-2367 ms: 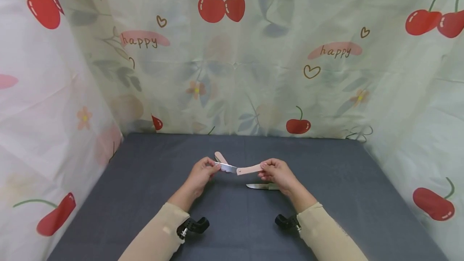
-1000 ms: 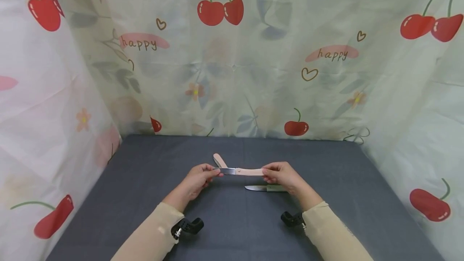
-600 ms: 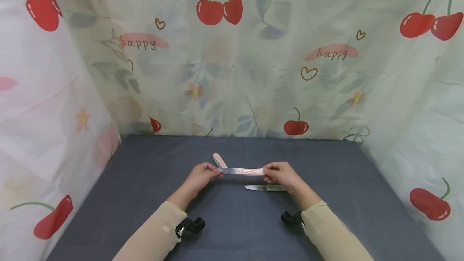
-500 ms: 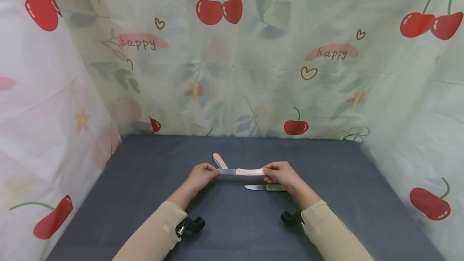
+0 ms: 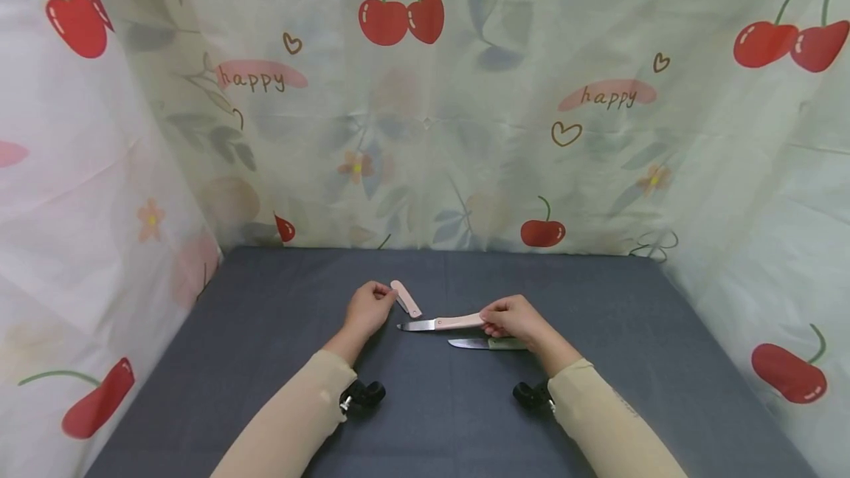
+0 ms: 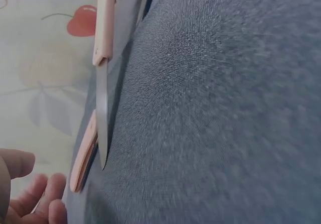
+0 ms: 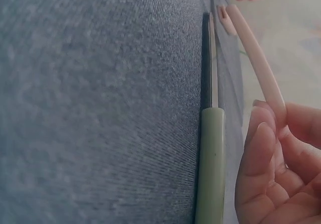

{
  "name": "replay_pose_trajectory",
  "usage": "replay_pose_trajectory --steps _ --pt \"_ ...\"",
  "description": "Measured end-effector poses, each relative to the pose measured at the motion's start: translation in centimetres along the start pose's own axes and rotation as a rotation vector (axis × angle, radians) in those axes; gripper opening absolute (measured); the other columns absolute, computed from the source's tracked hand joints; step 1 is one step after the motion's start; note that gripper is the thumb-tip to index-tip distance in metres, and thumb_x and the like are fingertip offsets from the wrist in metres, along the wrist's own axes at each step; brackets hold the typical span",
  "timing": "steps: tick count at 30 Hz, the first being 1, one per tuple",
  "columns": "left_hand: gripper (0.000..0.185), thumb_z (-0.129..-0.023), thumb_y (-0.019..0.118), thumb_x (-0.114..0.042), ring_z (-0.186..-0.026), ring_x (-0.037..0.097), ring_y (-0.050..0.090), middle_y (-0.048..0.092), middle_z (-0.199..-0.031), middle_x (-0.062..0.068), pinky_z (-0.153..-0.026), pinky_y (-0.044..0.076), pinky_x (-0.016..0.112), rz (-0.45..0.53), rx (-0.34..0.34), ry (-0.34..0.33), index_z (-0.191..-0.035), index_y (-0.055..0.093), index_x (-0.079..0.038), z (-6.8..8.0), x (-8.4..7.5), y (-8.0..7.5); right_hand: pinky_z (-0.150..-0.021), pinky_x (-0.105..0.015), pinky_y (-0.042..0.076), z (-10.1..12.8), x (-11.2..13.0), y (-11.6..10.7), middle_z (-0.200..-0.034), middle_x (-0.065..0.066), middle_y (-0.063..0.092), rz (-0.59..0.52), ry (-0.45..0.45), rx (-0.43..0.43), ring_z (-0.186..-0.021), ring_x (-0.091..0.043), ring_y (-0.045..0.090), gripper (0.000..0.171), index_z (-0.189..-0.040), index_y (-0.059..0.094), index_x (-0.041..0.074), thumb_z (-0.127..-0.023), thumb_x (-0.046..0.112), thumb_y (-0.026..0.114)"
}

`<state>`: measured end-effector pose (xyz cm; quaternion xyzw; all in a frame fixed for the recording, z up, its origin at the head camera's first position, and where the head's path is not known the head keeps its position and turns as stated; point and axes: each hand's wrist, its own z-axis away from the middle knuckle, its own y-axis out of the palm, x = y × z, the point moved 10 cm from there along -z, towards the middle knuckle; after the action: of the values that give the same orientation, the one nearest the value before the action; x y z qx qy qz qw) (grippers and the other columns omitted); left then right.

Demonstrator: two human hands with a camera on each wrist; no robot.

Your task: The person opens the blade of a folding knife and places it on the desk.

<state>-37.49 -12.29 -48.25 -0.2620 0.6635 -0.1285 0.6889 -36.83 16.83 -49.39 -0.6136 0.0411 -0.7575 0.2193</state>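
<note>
Head view: the right hand [image 5: 514, 317] pinches the pink handle of a folding knife [image 5: 440, 323], blade pointing left, low over the desk [image 5: 265, 360]. The left hand [image 5: 367, 308], fingers loosely curled, holds nothing, beside a pink folded knife [image 5: 406, 298]. The knife in hand looks light, stiff and sharp; best taken by the handle.

Left wrist view: the bare blade [image 6: 102, 113] passes beside the folded knife.

Right wrist view: only here is the green-handled knife [image 7: 211, 163] plain, lying flat just beside the pinching fingers [image 7: 261, 148].

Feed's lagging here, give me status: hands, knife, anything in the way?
Right hand grips pink-handled knife, blade out. Left hand off it, fingers loose, beside pink sheath. Green-handled knife lies just below.
</note>
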Motion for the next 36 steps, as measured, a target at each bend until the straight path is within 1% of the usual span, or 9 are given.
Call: replay_pose_trajectory --steps 2,5,9,12,15,21,26,32,36 --pt "0.024 -0.096 0.067 -0.027 -0.083 0.025 0.061 0.066 -0.091 0.01 -0.076 0.047 0.04 -0.022 -0.024 -0.008 -0.102 0.066 -0.004 -0.2 -0.2 0.0 -0.06 -0.027 0.054 -0.1 0.0 -0.1 -0.077 -0.008 0.071 0.036 0.012 -0.016 -0.064 -0.012 0.064 0.018 -0.103 0.071 -0.01 -0.096 0.006 0.065" --pt "0.027 -0.096 0.066 -0.031 -0.09 0.028 0.06 0.067 -0.095 0.009 -0.085 0.044 0.045 -0.086 -0.057 -0.025 -0.105 0.065 -0.006 -0.6 -0.2 0.2 -0.058 -0.027 0.052 -0.3 0.4 -0.2 -0.075 -0.006 0.07 0.142 -0.004 -0.041 -0.062 -0.012 0.062 0.016 -0.098 0.074 -0.007 -0.094 0.008 0.068" --pt "0.032 -0.096 0.065 -0.036 -0.101 0.032 0.056 0.067 -0.101 0.009 -0.094 0.036 0.052 -0.184 -0.068 -0.065 -0.11 0.064 -0.008 -1.1 0.2 0.8 -0.057 -0.027 0.049 -0.4 0.5 -0.5 -0.071 -0.004 0.069 0.279 -0.002 -0.067 -0.062 -0.012 0.059 0.014 -0.09 0.077 -0.001 -0.09 0.012 0.072" --pt "0.036 -0.095 0.066 -0.039 -0.106 0.034 0.055 0.066 -0.106 0.011 -0.096 0.034 0.054 -0.234 -0.068 -0.082 -0.111 0.064 -0.008 -1.5 0.4 1.3 -0.056 -0.028 0.047 -0.5 0.3 -0.6 -0.069 -0.002 0.068 0.33 0.017 -0.068 -0.061 -0.013 0.057 0.013 -0.083 0.077 0.002 -0.088 0.014 0.074" --pt "0.04 -0.093 0.068 -0.042 -0.108 0.035 0.054 0.066 -0.109 0.014 -0.094 0.035 0.055 -0.266 -0.072 -0.084 -0.113 0.065 -0.006 -1.6 0.2 1.5 -0.055 -0.028 0.045 -0.7 0.1 -0.7 -0.066 0.0 0.067 0.365 0.019 -0.067 -0.059 -0.013 0.055 0.014 -0.079 0.077 0.004 -0.086 0.015 0.076" --pt "0.05 -0.089 0.072 -0.047 -0.11 0.037 0.053 0.064 -0.112 0.015 -0.096 0.033 0.056 -0.305 -0.057 -0.111 -0.115 0.065 -0.005 -2.0 0.0 2.1 -0.053 -0.026 0.04 -0.7 -0.1 -0.8 -0.063 0.0 0.066 0.395 0.036 -0.063 -0.056 -0.012 0.051 0.017 -0.072 0.074 0.005 -0.086 0.015 0.077" --pt "0.053 -0.085 0.078 -0.046 -0.111 0.037 0.051 0.063 -0.112 0.015 -0.095 0.032 0.055 -0.321 -0.051 -0.122 -0.115 0.065 -0.005 -2.0 -0.1 2.4 -0.055 -0.027 0.041 -0.4 0.0 -0.8 -0.066 -0.004 0.067 0.432 0.06 -0.058 -0.058 -0.015 0.053 0.021 -0.07 0.073 0.006 -0.088 0.017 0.076" --pt "0.047 -0.086 0.078 -0.04 -0.111 0.037 0.053 0.066 -0.113 0.014 -0.095 0.033 0.056 -0.313 -0.037 -0.134 -0.115 0.066 -0.006 -2.2 -0.1 2.3 -0.058 -0.03 0.043 0.0 0.4 -0.9 -0.069 -0.005 0.067 0.461 0.057 -0.081 -0.063 -0.018 0.055 0.022 -0.074 0.072 0.005 -0.089 0.02 0.075" --pt "0.036 -0.088 0.077 -0.037 -0.104 0.035 0.059 0.069 -0.105 0.012 -0.094 0.034 0.053 -0.308 -0.04 -0.147 -0.106 0.068 -0.008 -2.2 0.1 1.8 -0.059 -0.03 0.044 0.3 0.4 -1.3 -0.072 -0.005 0.067 0.461 0.062 -0.106 -0.065 -0.018 0.056 0.022 -0.076 0.071 0.005 -0.091 0.022 0.074"
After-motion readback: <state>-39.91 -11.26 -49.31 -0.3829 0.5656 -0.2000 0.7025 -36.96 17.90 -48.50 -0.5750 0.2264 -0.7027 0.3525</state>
